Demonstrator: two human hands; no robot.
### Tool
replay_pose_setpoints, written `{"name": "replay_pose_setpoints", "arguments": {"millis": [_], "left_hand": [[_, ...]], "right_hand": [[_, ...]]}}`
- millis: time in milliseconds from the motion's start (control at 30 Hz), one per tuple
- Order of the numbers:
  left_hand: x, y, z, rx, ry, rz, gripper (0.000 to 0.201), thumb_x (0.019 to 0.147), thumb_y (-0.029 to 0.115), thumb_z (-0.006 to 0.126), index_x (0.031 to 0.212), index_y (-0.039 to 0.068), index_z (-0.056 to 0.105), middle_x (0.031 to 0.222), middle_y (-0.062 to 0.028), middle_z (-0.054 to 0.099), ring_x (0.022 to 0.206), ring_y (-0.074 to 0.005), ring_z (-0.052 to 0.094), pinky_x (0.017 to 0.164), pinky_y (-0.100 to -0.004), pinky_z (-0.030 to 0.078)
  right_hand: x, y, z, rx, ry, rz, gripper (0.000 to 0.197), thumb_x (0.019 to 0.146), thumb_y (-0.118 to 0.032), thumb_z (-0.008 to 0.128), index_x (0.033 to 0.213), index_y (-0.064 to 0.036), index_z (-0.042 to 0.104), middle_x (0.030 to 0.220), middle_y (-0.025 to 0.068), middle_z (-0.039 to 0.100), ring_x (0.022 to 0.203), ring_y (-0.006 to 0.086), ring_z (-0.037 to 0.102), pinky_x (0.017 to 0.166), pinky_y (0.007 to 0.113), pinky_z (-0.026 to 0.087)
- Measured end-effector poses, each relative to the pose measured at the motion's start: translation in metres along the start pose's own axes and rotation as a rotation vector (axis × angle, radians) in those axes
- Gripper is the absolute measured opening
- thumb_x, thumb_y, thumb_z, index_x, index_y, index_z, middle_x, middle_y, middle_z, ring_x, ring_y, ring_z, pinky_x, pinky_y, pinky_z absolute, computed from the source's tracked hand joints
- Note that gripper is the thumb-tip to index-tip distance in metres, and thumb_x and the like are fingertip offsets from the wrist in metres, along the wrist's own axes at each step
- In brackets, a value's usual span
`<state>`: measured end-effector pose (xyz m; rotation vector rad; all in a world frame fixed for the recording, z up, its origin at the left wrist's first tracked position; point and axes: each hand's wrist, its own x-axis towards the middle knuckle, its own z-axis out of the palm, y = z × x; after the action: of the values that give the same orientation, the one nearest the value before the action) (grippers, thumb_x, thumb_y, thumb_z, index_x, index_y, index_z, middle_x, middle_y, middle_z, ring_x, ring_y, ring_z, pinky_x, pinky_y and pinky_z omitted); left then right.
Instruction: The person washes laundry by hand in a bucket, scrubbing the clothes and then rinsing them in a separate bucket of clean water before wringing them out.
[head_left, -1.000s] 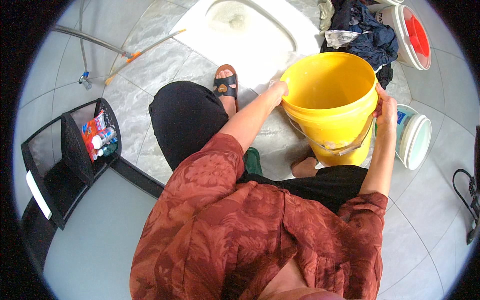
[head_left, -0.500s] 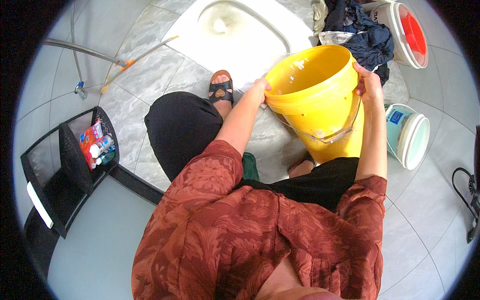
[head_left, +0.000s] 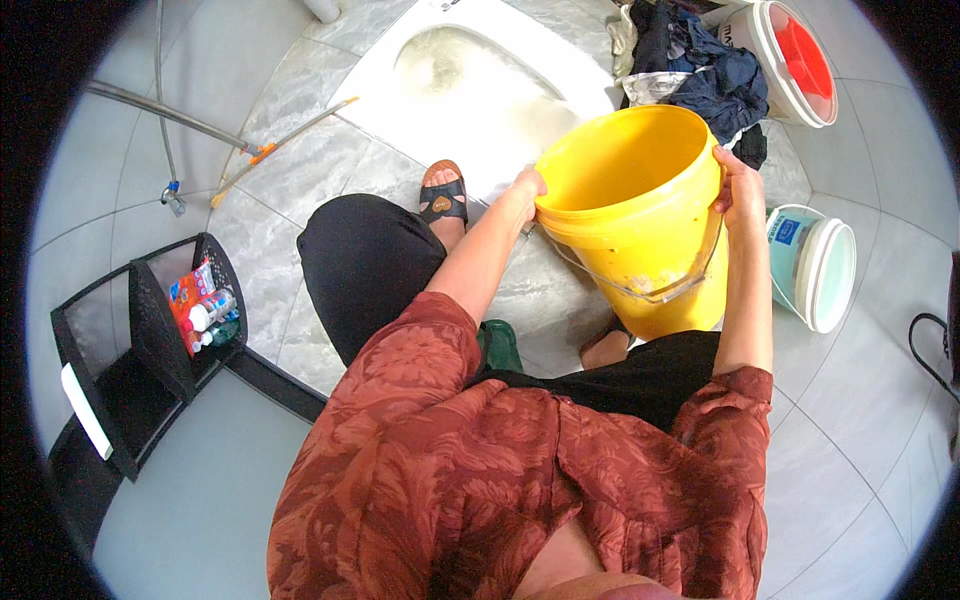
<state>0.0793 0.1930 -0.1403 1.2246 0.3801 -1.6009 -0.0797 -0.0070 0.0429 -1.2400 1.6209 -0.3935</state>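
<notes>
A large yellow bucket [head_left: 640, 250] is held tilted between my hands, its wide mouth turned away from me toward the white squat toilet [head_left: 376, 84]. My left hand [head_left: 526, 190] is closed on the left side of its rim. On the opposite side, my right hand [head_left: 738, 186] grips the rim, fingers wrapped around the edge. The wire handle [head_left: 655, 296] hangs loose across the bucket's front. Inside, the part of the bucket I can see is bare yellow wall; its bottom is hidden. Pale, wet-looking swirls show in the toilet basin.
Dark clothes [head_left: 705, 75] are heaped behind the bucket, beside a white bucket with a red scoop [head_left: 802, 58]. A pale green bucket [head_left: 800, 262] lies on its side at the right. Leftward are a black rack with bottles [head_left: 210, 312] and a long-handled orange tool [head_left: 262, 154].
The yellow bucket sits slightly lower in view and appears a little less tipped. Both hands keep hold of its rim. The pale patch in the toilet basin has spread.
</notes>
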Motion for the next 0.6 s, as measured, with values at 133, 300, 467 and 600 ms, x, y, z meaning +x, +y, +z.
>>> {"name": "replay_pose_setpoints", "arguments": {"millis": [133,300,467,600], "left_hand": [[-0.01,0.0,0.013,0.146,-0.027,0.027,0.043,0.072,0.004,0.041,0.114,-0.007,0.041,0.114,-0.0208,0.048,0.105,-0.037,0.045,0.084,-0.0519,0.04],[-0.037,0.003,0.036,0.141,-0.065,0.055,0.04,0.07,0.002,0.045,0.109,-0.008,0.047,0.102,-0.0231,0.053,0.089,-0.0364,0.055,0.069,-0.0525,0.045],[-0.063,0.009,0.05,0.374,-0.001,0.258,0.033,0.066,0.001,0.047,0.095,-0.013,0.052,0.091,-0.0228,0.057,0.078,-0.0326,0.057,0.065,-0.0417,0.047],[-0.111,0.038,0.074,0.608,0.071,0.445,0.025,0.064,0.003,0.047,0.079,-0.014,0.056,0.076,-0.0204,0.058,0.072,-0.0299,0.058,0.067,-0.0361,0.046]], "right_hand": [[-0.034,0.001,-0.03,0.021,0.05,-0.03,0.031,0.071,-0.03,0.066,0.056,-0.0069,0.052,0.046,0.0009,0.045,0.031,0.0111,0.04,0.028,0.023,0.027],[-0.07,0.028,-0.084,0.16,0.129,-0.042,0.028,0.075,-0.033,0.061,0.062,-0.0084,0.056,0.048,-0.0007,0.049,0.031,0.0084,0.039,0.029,0.022,0.024],[-0.124,0.058,-0.105,0.468,0.089,-0.021,0.026,0.085,-0.034,0.049,0.089,-0.0117,0.062,0.071,-0.0031,0.062,0.051,0.0055,0.055,0.035,0.018,0.036],[-0.143,0.067,-0.12,0.689,0.046,-0.13,0.032,0.089,-0.027,0.043,0.107,-0.003,0.054,0.096,0.0051,0.06,0.087,0.0145,0.058,0.072,0.026,0.047]]}}
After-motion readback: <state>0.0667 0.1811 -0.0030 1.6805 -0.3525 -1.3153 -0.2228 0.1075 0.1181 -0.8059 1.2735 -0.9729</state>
